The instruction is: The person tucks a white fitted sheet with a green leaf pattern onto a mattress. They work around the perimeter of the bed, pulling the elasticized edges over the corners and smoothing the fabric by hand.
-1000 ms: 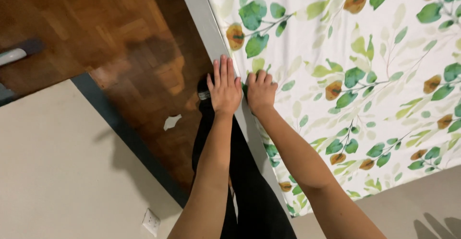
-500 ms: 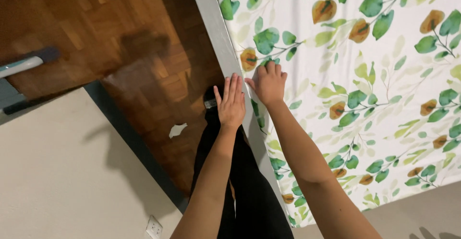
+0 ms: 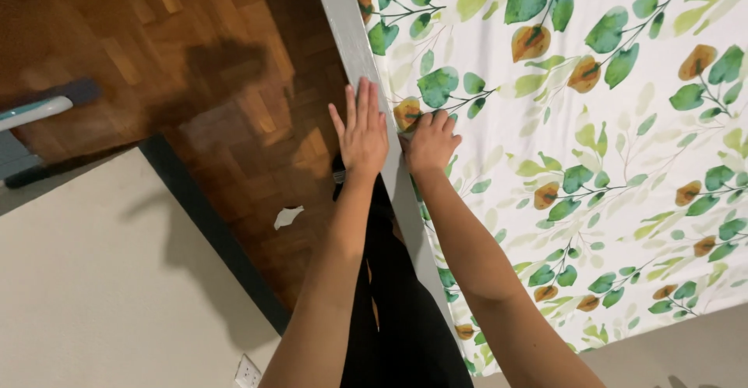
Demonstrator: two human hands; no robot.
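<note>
A white bedsheet (image 3: 592, 139) printed with green and orange leaves covers a mattress whose grey side (image 3: 351, 37) runs along the left edge. My left hand (image 3: 362, 135) lies flat with fingers straight against that grey side. My right hand (image 3: 428, 142) is curled on the sheet's edge right beside it, fingertips pressing into the fabric at the seam. Both forearms reach up from the bottom of the view over my black-clad legs (image 3: 397, 310).
Dark wooden parquet floor (image 3: 226, 100) lies left of the bed, with a small white scrap (image 3: 287, 216) on it. A beige wall (image 3: 101, 287) with a dark skirting board (image 3: 210, 232) and a white socket (image 3: 248, 372) is at lower left.
Both hands have slid further up along the mattress edge, and the view has shifted with them. The right hand's fingers have curled onto the sheet's edge.
</note>
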